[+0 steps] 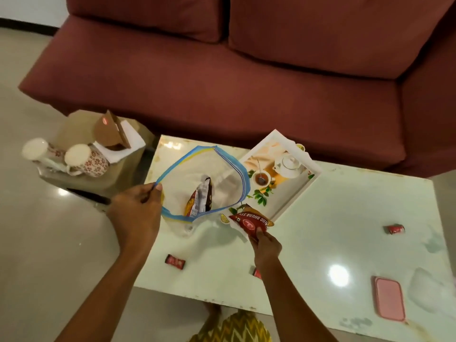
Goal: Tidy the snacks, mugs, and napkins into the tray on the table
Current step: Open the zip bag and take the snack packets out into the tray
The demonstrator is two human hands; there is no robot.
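Note:
My left hand (137, 213) pinches the blue rim of a clear zip bag (223, 186) and holds its mouth wide above the table. One snack packet (200, 199) lies inside the bag. My right hand (265, 243) grips a red snack packet (249, 222) just beside the bag's near-right rim. The white tray (313, 177), printed with a teapot picture, lies behind and to the right of the bag. Two floral mugs (85, 160) lie on their sides on a low stool at the left, next to white napkins (123, 144) in a brown holder.
Small red candies lie on the white table (345, 206): one near the front left (175, 262), one beside my right forearm (257, 274), one at the right (394, 229). A pink case (389, 301) lies at the front right. A maroon sofa (222, 70) stands behind.

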